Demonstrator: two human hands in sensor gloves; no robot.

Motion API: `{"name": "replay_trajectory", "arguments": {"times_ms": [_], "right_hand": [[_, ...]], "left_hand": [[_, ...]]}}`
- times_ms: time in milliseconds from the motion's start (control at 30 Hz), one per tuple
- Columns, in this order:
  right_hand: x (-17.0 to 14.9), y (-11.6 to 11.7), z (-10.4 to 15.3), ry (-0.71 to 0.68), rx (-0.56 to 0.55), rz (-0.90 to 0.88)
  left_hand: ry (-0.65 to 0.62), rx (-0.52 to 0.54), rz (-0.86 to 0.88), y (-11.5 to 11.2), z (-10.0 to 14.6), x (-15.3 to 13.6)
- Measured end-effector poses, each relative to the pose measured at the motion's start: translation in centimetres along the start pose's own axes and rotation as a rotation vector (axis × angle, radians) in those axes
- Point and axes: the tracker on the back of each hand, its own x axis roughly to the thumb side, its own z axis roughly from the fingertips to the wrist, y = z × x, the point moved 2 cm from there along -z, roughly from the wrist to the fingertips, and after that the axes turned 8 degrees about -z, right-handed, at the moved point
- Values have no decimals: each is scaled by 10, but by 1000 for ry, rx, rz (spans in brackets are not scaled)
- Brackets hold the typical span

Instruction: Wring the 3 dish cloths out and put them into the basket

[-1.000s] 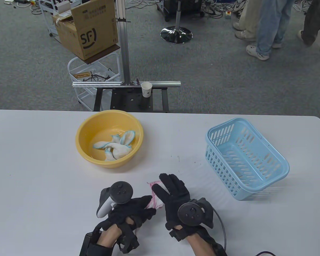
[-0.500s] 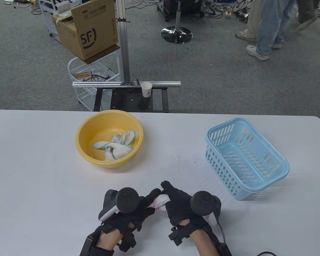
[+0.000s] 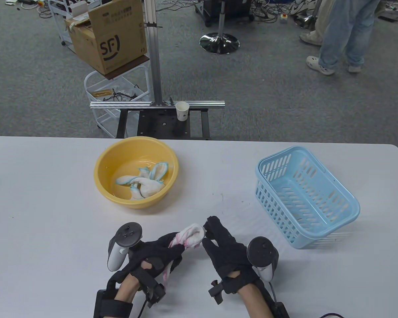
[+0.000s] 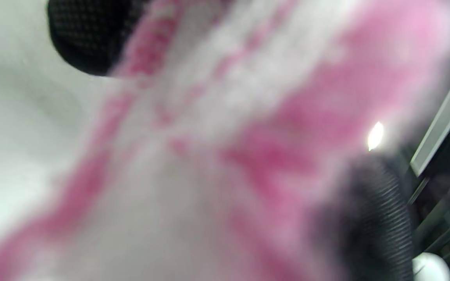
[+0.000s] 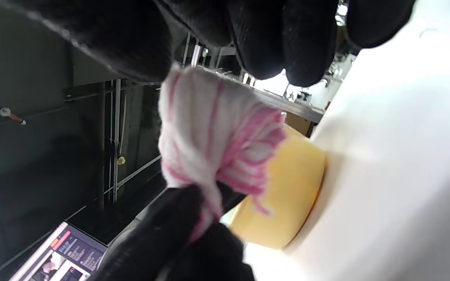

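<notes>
Between the two gloved hands, near the table's front edge, a pink-and-white dish cloth (image 3: 189,236) is bunched into a tight wad. The left hand (image 3: 156,253) has its fingers curled round one end, a loose tail of cloth hanging out below its palm; the right hand (image 3: 224,250) pinches the other end with thumb and fingertips (image 5: 287,50), as the right wrist view shows. Holding opposite ends this way looks suited to twisting the water out, so the step in hand is most likely the wringing of the first cloth. Beyond the left hand's fingers sits a yellow basin (image 3: 101,172) with blue-edged cloths (image 3: 146,182) lying inside, seemingly waiting their turn. Beyond and to the right of the right hand's fingers stands the blue basket (image 3: 346,198), with no cloth visible in it, placed within reach for the drop. The left wrist view shows only blurred pink cloth close to the lens.
</notes>
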Motion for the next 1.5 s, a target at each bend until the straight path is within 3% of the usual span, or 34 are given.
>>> {"name": "replay_trajectory", "arguments": {"times_ms": [133,267,500,667,800,1100,1300,1500], "right_hand": [[5,4,1,-71,15,254],[13,16,3,-178,70,532],[30,24,6,-355,57,751],[30,35,7,-442,104,931],[49,38,13,-596,38,968],[62,46,19,-699,43,1029],[61,49,19,-710,63,1009],[58,49,15,-663,85,981]], "left_hand": [[-12,5,196,1,1,-4],[-60,-68,379,-8,-1,-1],[-122,-165,637,-20,-1,4],[-99,-306,745,-36,-2,7],[-58,-415,660,-46,-2,8],[21,-602,391,-65,-4,9],[55,-543,212,-56,-3,11],[69,-354,-143,-44,1,25]]}}
